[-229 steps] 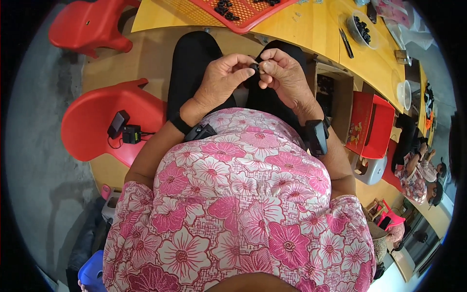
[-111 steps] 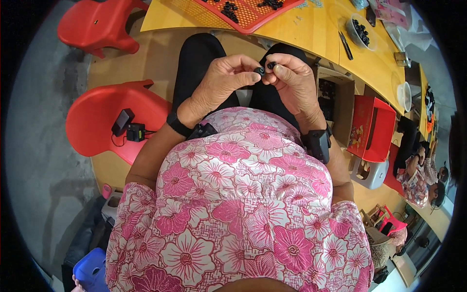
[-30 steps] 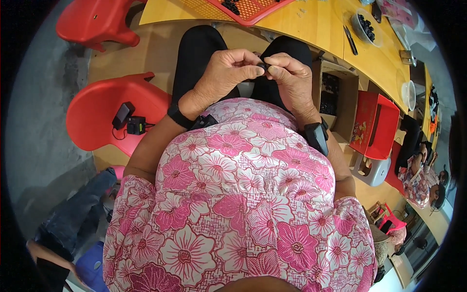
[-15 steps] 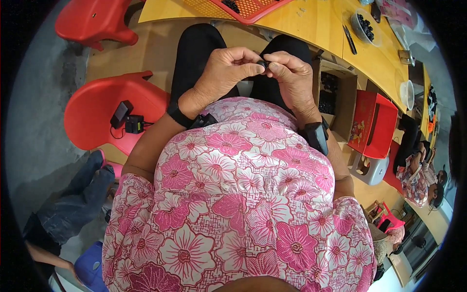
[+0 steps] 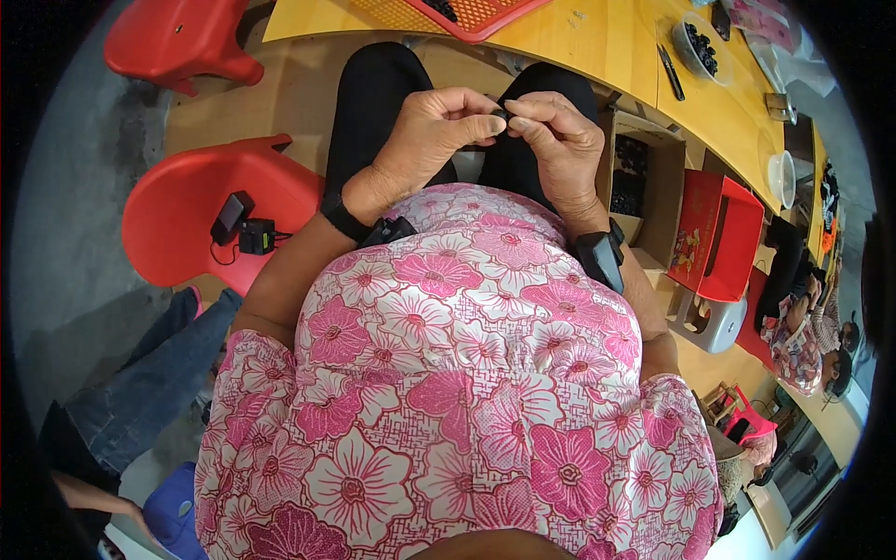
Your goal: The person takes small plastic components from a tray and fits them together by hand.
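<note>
Over my lap my two hands meet at a small black part (image 5: 502,115), whose exact kind I cannot make out. Thumb and index finger of my left hand (image 5: 431,138) pinch it from the left. My right hand (image 5: 563,149) is closed too, its thumb and forefinger tips at the part's right side. The fingers cover most of the piece. Both wrists wear black bands, and my black-clad legs lie below the hands.
Ahead is a yellow table (image 5: 597,56) with a red perforated tray (image 5: 481,33), a bowl of black parts (image 5: 695,51) and a dark pen-like tool (image 5: 670,73). Right: cardboard box (image 5: 658,233), red box (image 5: 700,224). Left: red chair (image 5: 168,219) holding black devices; another person's leg (image 5: 140,401).
My hands stay together on the black part, with only slight finger shifts; the right hand has moved a little. The other person's leg at lower left has shifted rightward.
</note>
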`<state>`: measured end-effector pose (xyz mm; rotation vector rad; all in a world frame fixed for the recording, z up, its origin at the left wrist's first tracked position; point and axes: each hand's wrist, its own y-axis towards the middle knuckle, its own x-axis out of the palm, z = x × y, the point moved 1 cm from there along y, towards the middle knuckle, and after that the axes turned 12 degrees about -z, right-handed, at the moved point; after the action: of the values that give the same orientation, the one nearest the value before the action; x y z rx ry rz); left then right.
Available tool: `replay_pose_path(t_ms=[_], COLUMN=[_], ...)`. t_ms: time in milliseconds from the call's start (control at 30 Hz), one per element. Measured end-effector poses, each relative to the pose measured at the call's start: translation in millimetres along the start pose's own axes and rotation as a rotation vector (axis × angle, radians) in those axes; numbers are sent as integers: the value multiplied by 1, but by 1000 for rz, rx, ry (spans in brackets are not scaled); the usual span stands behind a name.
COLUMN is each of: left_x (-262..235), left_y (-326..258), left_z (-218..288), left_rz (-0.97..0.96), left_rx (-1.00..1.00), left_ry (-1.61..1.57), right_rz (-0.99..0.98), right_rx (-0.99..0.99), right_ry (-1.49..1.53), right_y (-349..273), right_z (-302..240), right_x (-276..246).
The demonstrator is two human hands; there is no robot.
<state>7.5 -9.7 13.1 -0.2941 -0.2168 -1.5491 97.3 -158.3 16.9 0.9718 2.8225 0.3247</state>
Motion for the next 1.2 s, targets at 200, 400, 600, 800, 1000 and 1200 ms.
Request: replay_pose_path(t_ms=[200,400,600,800,1000,1200], left_x=[-1,-4,-6,-6,-4,-8], left_y=[0,-1,0,1,3,1], left_z=[0,-4,-9,-8,-9,-11], left_rz=[21,17,-35,-22,49,54], left_rx=[-1,39,19,26,41,58], left_ry=[164,235,143,131,121,221], right_rz=[52,30,-15,38,58,2], right_rx=[-3,86,229,198,135,273], right_ry=[15,106,285,320,268,534], right_y=[-1,0,0,-2,-3,0], right_z=[-1,-2,3,2,5,9], right_x=[4,4,1,8,8,4])
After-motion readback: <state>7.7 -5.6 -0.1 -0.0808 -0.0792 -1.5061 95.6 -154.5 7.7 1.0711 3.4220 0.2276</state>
